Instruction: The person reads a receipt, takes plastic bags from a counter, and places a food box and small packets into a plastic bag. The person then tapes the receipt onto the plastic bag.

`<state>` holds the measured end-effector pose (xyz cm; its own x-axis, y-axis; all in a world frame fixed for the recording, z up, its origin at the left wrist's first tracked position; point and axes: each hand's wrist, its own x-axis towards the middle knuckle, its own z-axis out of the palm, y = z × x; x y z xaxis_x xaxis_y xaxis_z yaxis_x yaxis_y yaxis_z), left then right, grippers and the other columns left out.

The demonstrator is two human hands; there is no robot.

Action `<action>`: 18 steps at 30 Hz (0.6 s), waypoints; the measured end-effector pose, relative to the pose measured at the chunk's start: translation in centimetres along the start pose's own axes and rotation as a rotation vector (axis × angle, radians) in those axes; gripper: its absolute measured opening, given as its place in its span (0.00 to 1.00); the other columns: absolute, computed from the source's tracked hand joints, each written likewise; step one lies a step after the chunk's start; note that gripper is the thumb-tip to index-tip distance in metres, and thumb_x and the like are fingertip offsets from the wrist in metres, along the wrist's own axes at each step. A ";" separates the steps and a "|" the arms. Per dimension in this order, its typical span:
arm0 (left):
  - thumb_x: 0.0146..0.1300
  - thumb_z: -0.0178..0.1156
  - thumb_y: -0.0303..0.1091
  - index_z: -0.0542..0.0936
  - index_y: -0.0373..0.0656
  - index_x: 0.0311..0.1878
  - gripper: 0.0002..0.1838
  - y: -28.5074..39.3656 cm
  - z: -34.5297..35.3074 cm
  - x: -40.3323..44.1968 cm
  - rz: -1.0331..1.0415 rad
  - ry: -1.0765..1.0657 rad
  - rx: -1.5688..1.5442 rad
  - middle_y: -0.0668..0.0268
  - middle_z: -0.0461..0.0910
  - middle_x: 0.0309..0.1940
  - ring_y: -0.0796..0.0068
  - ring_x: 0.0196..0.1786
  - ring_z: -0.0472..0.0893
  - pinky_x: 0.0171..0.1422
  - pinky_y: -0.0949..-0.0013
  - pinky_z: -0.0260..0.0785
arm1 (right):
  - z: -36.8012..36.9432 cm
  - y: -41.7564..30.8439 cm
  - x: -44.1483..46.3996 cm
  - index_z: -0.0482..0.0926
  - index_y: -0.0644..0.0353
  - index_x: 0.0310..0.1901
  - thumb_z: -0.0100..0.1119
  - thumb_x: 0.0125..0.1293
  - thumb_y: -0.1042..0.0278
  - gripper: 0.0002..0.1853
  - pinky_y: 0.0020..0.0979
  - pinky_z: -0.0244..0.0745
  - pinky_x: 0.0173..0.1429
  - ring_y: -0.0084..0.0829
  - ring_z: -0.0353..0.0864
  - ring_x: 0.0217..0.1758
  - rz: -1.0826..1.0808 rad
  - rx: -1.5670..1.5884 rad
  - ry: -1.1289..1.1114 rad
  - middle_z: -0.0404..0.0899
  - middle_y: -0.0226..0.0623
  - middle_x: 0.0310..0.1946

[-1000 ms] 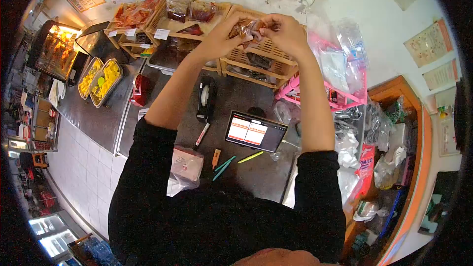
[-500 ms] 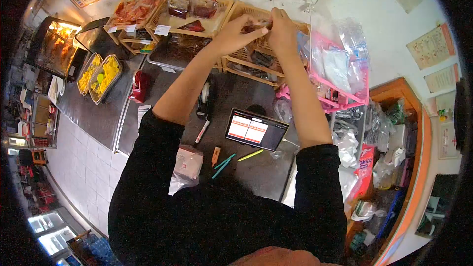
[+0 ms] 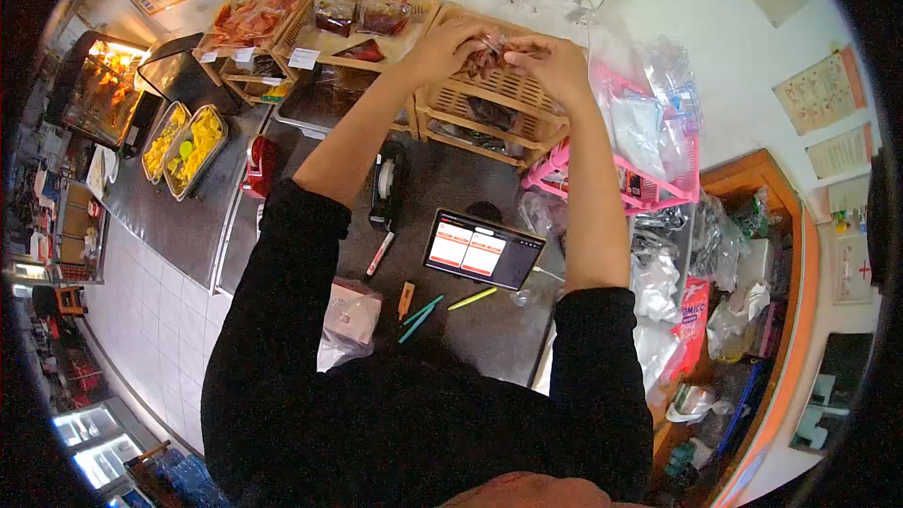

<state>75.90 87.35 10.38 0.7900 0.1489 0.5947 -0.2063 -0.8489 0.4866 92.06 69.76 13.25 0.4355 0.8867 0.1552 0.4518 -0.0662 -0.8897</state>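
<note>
Both my hands are raised over the tan slatted basket (image 3: 527,92) at the back of the counter. Between them is a small clear plastic packet (image 3: 486,56) with reddish-brown contents. My left hand (image 3: 446,53) is closed on the packet's left side, fingers curled. From the right, my right hand (image 3: 557,68) pinches its other edge with thumb and fingers. Exactly what is inside the packet is too small to make out. More dark packets (image 3: 489,113) show on the rack level below my hands.
Left of the hands, another rack holds dark sauce packets (image 3: 384,11). A pink basket (image 3: 687,190) of plastic bags stands to the right. On the counter are a tablet (image 3: 483,251), a tape dispenser (image 3: 384,190), a red-and-white marker (image 3: 380,254) and yellow food trays (image 3: 198,152).
My right hand has shifted right and down, away from my left hand, and the fingers of both have spread around the packet. The view has turned slightly.
</note>
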 end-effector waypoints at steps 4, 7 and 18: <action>0.69 0.57 0.25 0.76 0.44 0.57 0.14 0.6 0.6 -0.8 0.033 0.051 0.128 0.54 0.80 0.52 0.50 0.59 0.77 0.63 0.53 0.69 | 2.1 1.8 -0.3 0.87 0.65 0.49 0.72 0.65 0.66 0.14 0.32 0.79 0.52 0.32 0.87 0.42 -0.010 0.004 0.325 0.88 0.42 0.44; 0.68 0.57 0.24 0.77 0.44 0.57 0.15 0.7 1.0 -0.7 -0.037 0.055 0.171 0.53 0.79 0.54 0.50 0.62 0.76 0.66 0.54 0.68 | 4.9 1.6 -1.5 0.86 0.69 0.45 0.70 0.66 0.72 0.10 0.30 0.79 0.50 0.32 0.86 0.41 -0.010 0.706 0.545 0.87 0.41 0.40; 0.60 0.52 0.20 0.73 0.43 0.48 0.14 1.9 1.0 1.8 -0.002 0.140 0.132 0.54 0.80 0.47 0.46 0.56 0.76 0.58 0.49 0.69 | 9.9 -3.2 -3.2 0.81 0.68 0.44 0.60 0.72 0.76 0.05 0.32 0.80 0.54 0.33 0.84 0.46 -0.444 0.552 1.058 0.85 0.44 0.44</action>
<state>77.51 85.46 11.69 0.7007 0.2118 0.6813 -0.1201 -0.9063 0.4053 81.50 71.69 11.31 0.8515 -0.0294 0.5235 0.4460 0.5656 -0.6937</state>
